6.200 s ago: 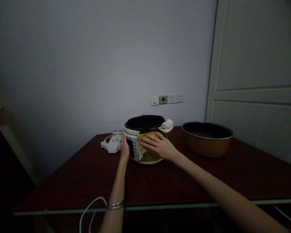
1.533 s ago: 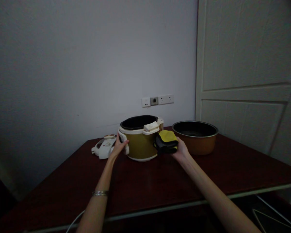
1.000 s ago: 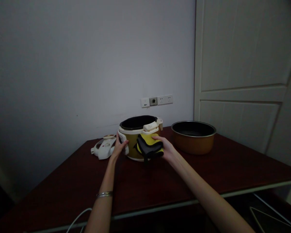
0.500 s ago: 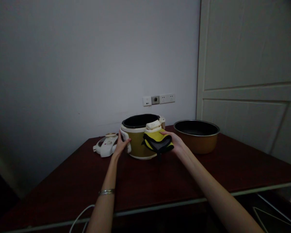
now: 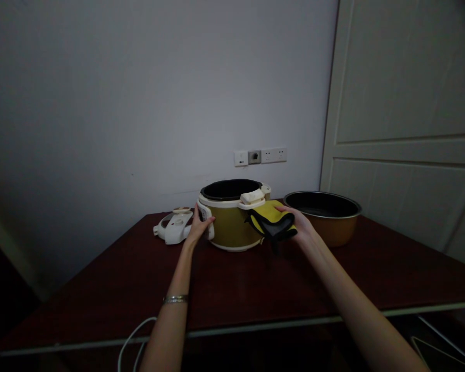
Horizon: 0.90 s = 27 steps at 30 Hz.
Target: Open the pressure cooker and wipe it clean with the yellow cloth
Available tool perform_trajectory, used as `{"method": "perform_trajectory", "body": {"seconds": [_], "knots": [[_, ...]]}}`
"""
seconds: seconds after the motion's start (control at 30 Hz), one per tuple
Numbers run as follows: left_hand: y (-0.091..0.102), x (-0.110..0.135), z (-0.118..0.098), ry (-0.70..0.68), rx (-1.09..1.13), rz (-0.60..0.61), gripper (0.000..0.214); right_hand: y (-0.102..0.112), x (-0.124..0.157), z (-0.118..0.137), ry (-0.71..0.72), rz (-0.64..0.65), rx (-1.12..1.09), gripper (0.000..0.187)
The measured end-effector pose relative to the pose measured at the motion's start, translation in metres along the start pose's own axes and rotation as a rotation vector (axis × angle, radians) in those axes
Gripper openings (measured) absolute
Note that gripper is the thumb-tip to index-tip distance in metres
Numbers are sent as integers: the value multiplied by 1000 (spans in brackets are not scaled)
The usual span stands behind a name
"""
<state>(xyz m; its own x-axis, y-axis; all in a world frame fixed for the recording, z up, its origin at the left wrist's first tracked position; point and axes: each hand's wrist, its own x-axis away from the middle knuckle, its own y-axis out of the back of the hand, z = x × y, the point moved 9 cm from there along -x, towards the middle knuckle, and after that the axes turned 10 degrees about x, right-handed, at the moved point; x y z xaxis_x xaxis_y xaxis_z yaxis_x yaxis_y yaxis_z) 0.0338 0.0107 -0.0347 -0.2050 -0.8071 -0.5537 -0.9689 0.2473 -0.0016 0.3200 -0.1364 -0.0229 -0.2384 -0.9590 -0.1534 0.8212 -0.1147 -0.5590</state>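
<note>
An electric pressure cooker body point(image 5: 232, 226), olive-gold with cream trim and a black open top, stands upright on the table. Its left side is gripped by my left hand point(image 5: 198, 226), thumb on the white control panel point(image 5: 206, 219) and the fingers mostly hidden behind it. Closed around a folded yellow cloth point(image 5: 273, 212) with black edging, my right hand point(image 5: 297, 221) holds it against or close by the cooker's right side, below the cream handle point(image 5: 252, 197). Whether the cloth touches the cooker there I cannot tell.
Left of the cooker lies its white lid point(image 5: 176, 227). A round pot point(image 5: 335, 227), orange-brown outside and dark inside, sits to the right. Sockets point(image 5: 274, 155) are on the wall behind. A white cable point(image 5: 134, 333) hangs at the table's front edge point(image 5: 256, 327).
My right hand has moved the cloth rightward along the cooker's side, away from its front. My left hand keeps its grip on the panel side. The whole view has shifted slightly.
</note>
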Motion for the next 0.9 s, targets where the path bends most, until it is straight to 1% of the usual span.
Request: {"method": "perform_trajectory", "body": {"seconds": [0.07, 0.1, 0.13, 0.17, 0.23, 0.27, 0.3, 0.33, 0.37, 0.43, 0.5, 0.53, 0.57, 0.63, 0.7, 0.8, 0.9], "knots": [[0, 0, 1, 4, 5, -1, 102, 11, 6, -11, -90, -7, 15, 22], [0, 0, 2, 12, 8, -3, 103, 19, 9, -15, -107, -39, 21, 21], [0, 0, 2, 22, 11, -7, 103, 30, 13, -15, -82, -98, 30, 20], [0, 1, 3, 29, 15, -13, 103, 42, 16, -12, -22, -184, 46, 19], [1, 1, 3, 36, 22, -23, 102, 64, 25, 1, 172, -384, 122, 16], [0, 2, 3, 34, 26, -26, 101, 69, 30, 10, 281, -459, 189, 16], [0, 2, 3, 30, 31, -27, 101, 67, 33, 17, 381, -496, 265, 16], [0, 2, 2, 25, 35, -26, 100, 61, 33, 22, 461, -494, 337, 18], [-1, 3, 2, 23, 38, -24, 100, 51, 30, 24, 515, -455, 398, 20], [-1, 3, 2, 21, 31, -23, 100, 24, 22, 20, 577, -315, 499, 28], [0, 3, 3, 24, 15, -25, 99, -4, 16, 8, 628, -182, 635, 35], [0, 3, 3, 23, 9, -27, 99, -15, 15, -1, 661, -138, 735, 37], [0, 3, 3, 21, 6, -27, 99, -24, 17, -10, 701, -123, 841, 40], [0, 3, 3, 11, 12, -23, 100, -34, 23, -30, 786, -136, 1042, 48], [-1, 3, 3, 3, 22, -17, 100, -41, 32, -52, 852, -119, 1243, 56], [-1, 3, 4, 8, 27, -16, 100, -48, 48, -79, 913, -34, 1519, 64], [-1, 3, 5, 13, 42, -24, 101, -50, 62, -93, 926, 74, 1746, 64]]}}
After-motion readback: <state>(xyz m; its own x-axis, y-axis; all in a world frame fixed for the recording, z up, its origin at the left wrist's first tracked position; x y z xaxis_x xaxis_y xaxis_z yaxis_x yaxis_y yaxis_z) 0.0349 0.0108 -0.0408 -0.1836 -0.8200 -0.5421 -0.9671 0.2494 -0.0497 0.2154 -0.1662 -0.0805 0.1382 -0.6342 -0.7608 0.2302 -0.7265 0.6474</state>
